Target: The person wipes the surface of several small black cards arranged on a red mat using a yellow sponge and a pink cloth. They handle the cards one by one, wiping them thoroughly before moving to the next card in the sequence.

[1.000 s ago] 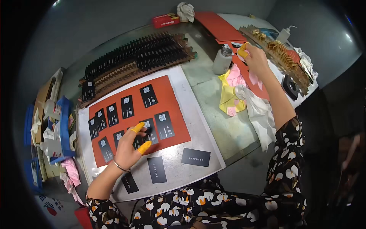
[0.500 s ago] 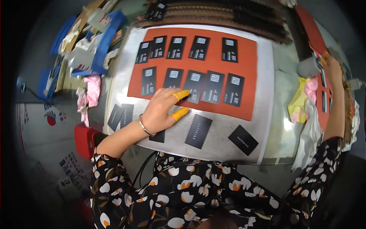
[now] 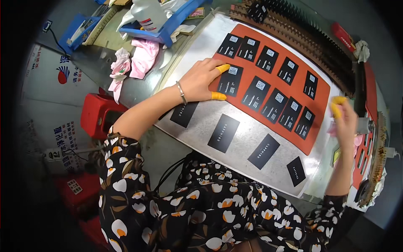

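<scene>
In the head view, the left hand [image 3: 201, 80] reaches over the far-left corner of the red mat [image 3: 321, 126], thumb and forefinger in yellow covers parted at the left edge of a black card [image 3: 230, 82] lying flat; whether they press on it, I can't make out. That card begins the nearer of two rows of five, a bare red lane running between them. The right hand [image 3: 345, 122] is off the mat's right edge, in front of a bottle [image 3: 364, 126]; it's blurred, and I cannot tell if its fingers pinch anything. Nearer the person, dark cards [image 3: 223, 133] sit spaced along the pale board [image 3: 197, 115], with grey gaps between them. Beyond the far edge, toothed racks [image 3: 294, 35] crowd close; leftward, a pale margin separates the mat from the blue tray [image 3: 184, 17].
</scene>
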Motion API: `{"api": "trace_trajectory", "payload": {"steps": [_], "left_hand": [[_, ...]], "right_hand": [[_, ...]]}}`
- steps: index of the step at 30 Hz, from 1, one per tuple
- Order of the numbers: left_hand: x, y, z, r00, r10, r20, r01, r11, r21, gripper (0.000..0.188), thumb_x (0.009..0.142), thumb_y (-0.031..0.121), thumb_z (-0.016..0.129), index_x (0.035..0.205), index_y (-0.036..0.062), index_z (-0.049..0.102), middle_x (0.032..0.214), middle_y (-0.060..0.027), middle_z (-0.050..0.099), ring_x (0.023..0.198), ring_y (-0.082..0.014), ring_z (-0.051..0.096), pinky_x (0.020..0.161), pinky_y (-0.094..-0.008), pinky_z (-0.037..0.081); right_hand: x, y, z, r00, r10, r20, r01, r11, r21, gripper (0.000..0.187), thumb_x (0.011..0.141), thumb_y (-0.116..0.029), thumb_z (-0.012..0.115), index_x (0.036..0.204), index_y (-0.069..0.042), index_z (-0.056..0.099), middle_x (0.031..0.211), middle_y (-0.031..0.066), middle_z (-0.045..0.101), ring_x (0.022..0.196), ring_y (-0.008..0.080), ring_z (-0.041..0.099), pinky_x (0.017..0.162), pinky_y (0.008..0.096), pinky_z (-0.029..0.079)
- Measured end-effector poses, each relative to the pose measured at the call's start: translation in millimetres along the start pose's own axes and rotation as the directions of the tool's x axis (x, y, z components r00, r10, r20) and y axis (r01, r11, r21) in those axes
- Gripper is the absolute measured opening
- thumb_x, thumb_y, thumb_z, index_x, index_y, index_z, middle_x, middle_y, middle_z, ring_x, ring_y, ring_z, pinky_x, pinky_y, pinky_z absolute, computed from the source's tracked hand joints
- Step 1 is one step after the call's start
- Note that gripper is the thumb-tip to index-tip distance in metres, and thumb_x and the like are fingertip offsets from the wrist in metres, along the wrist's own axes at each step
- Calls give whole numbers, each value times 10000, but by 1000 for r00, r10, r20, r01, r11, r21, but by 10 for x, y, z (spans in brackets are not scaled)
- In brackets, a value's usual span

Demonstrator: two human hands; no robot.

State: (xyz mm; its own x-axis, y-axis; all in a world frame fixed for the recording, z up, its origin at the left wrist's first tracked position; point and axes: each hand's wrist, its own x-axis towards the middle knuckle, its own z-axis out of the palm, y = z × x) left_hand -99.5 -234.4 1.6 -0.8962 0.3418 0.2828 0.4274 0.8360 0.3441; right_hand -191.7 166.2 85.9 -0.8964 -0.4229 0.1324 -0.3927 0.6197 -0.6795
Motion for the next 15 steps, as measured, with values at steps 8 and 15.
{"api": "trace_trajectory", "payload": {"steps": [8, 15], "left_hand": [[28, -224, -53, 999, 41, 17, -39, 995, -90, 555, 705, 229, 706, 1187, 44, 505, 1169, -123, 491, 1060, -300, 465, 924, -376, 369], [-81, -478, -40, 990, 141, 4, -141, 989, -42, 377, 790, 137, 598, 1158, 70, 544, 1186, -103, 468, 1102, -277, 427, 925, -379, 355]], "right_hand": [[458, -1185, 1623, 942, 80, 325, -118, 988, 98, 231, 827, -219, 613, 883, 5, 597, 809, 156, 618, 718, 267, 600, 657, 336, 454], [575, -1076, 2193, 969, -189, 158, 202, 976, -76, 216, 779, -193, 645, 829, 5, 573, 790, 167, 618, 701, 335, 598, 608, 408, 445]]}}
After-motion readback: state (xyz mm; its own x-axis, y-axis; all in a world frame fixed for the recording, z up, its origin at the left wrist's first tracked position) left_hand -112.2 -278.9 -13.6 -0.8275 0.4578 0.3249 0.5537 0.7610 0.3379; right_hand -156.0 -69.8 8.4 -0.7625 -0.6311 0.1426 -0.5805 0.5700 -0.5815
